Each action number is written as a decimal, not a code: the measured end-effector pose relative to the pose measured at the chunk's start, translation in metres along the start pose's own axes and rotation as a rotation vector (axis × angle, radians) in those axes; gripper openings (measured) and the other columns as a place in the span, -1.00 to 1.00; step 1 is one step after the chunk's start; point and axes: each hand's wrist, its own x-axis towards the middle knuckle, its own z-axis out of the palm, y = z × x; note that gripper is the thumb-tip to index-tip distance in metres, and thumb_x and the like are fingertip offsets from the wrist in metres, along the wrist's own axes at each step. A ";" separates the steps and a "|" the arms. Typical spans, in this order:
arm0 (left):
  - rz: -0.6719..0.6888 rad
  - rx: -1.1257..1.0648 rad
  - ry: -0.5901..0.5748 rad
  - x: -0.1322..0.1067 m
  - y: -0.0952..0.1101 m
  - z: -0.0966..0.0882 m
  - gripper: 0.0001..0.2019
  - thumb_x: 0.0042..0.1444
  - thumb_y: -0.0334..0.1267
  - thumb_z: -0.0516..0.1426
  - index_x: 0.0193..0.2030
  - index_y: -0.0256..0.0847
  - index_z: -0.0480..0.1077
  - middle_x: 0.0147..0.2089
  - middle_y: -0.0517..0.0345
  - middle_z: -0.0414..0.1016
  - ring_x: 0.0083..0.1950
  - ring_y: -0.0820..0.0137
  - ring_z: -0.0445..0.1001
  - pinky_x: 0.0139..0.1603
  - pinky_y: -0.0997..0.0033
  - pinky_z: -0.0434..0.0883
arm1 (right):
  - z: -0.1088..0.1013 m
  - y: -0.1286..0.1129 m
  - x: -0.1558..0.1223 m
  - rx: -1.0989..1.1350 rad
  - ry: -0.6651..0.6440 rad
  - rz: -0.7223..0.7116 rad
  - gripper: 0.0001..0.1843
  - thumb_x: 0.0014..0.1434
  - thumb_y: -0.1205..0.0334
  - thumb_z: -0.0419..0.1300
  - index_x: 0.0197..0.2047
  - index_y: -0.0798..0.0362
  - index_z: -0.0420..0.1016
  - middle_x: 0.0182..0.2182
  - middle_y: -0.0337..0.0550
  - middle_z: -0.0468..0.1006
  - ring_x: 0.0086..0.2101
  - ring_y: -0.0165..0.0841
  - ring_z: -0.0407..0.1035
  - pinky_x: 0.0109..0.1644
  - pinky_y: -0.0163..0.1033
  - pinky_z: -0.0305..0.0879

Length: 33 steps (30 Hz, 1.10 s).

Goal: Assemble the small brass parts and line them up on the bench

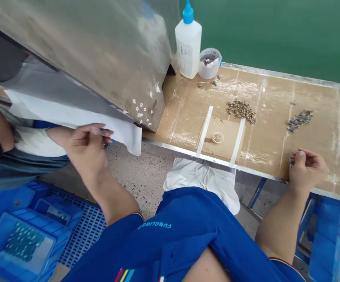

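Head view: the left hand (87, 148) pinches a small dark piece (102, 132) beside a white cloth (78, 117), while the right hand (306, 170) curls narrowly over a cardboard-topped bench (275, 164), its contents impossible to tell.

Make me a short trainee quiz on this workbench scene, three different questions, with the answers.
1. True or false: the white plastic bottle with the blue nozzle cap stands beside a round white plastic tub.

2. Multiple choice: which is closest to the right hand?
A. The heap of small brass-coloured metal parts
B. The cluster of small blue-grey parts
C. The white plastic bottle

3. Short answer: what lies between the two white tape strips on the brown cardboard bench top?

Key: 1. True. 2. B. 3. A small pale ring.
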 end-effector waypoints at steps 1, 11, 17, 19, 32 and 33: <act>-0.031 -0.053 -0.051 -0.016 0.001 -0.001 -0.87 0.10 -0.27 0.37 -0.37 -0.28 0.57 -0.53 0.21 0.52 -0.50 0.53 0.49 -0.56 0.62 0.41 | 0.000 0.003 0.001 -0.005 0.002 -0.020 -0.76 -0.25 0.04 0.16 -0.48 -0.03 0.39 -0.60 -0.20 0.42 -0.56 -0.31 0.33 -0.41 -0.13 0.30; -0.457 -0.194 -0.730 -0.075 0.008 0.067 -0.66 -0.06 -0.08 0.48 -0.19 -0.21 0.65 -0.34 0.06 0.64 -0.29 0.37 0.61 -0.28 0.42 0.58 | 0.008 0.011 0.006 -0.044 0.091 -0.138 -0.74 -0.26 -0.13 0.17 -0.58 -0.16 0.30 -0.65 -0.14 0.38 -0.59 -0.19 0.30 -0.36 0.13 0.37; -0.410 -0.232 -0.928 -0.074 -0.011 0.125 -0.68 0.00 -0.06 0.44 -0.23 -0.24 0.62 -0.27 0.05 0.63 -0.25 0.41 0.58 -0.22 0.43 0.55 | 0.004 0.010 0.005 -0.060 0.035 -0.064 -0.86 -0.09 0.11 0.22 -0.47 -0.06 0.36 -0.58 -0.17 0.42 -0.54 -0.27 0.35 -0.37 -0.07 0.36; -0.390 -0.232 -0.961 -0.073 -0.017 0.141 -0.69 -0.01 -0.05 0.44 -0.28 -0.24 0.59 -0.29 0.08 0.61 -0.27 0.43 0.56 -0.22 0.44 0.54 | 0.003 0.010 0.005 -0.058 0.026 -0.056 -0.90 -0.05 0.17 0.21 -0.44 -0.02 0.38 -0.56 -0.17 0.44 -0.53 -0.29 0.36 -0.37 -0.12 0.34; -0.391 -0.223 -0.955 -0.094 -0.038 0.172 -0.81 0.00 -0.24 0.42 -0.30 -0.26 0.58 -0.28 0.08 0.64 -0.23 0.40 0.61 -0.18 0.42 0.57 | 0.036 -0.029 -0.062 0.110 -0.587 -0.356 -0.75 0.16 0.08 0.33 -0.13 0.00 0.57 -0.34 -0.16 0.63 -0.37 -0.34 0.52 -0.26 -0.19 0.47; -0.393 -0.222 -0.961 -0.097 -0.038 0.172 -0.82 -0.01 -0.25 0.42 -0.32 -0.26 0.58 -0.29 0.09 0.64 -0.24 0.41 0.60 -0.20 0.43 0.57 | 0.046 -0.034 -0.072 0.129 -0.689 -0.408 -0.75 0.17 0.09 0.34 -0.10 -0.02 0.58 -0.32 -0.17 0.63 -0.37 -0.35 0.51 -0.25 -0.20 0.47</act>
